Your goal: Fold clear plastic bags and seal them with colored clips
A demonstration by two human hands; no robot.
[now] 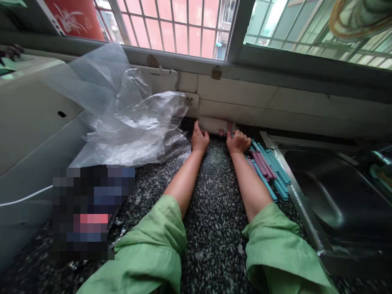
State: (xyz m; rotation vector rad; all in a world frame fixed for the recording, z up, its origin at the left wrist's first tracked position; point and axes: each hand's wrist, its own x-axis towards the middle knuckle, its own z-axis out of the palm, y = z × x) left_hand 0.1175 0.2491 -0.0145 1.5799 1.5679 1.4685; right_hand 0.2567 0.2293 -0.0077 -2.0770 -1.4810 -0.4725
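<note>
Against the tiled wall lies a pale, rolled packet, with pinkish clip-like pieces near its right end. My left hand is at the packet's left end, index finger along its side and thumb toward the front; the other fingers are partly hidden. At the right end, my right hand is closed, its fingers curled, and a bit of teal shows by the thumb. Just right of that wrist, long plastic sealing clips in teal and mauve lie in a loose pile, partly covered by my forearm.
Crumpled clear plastic bags lie left on the speckled dark countertop. A white appliance stands at far left, a blurred-out item in front. Right is a steel sink. A wall socket sits below the barred window.
</note>
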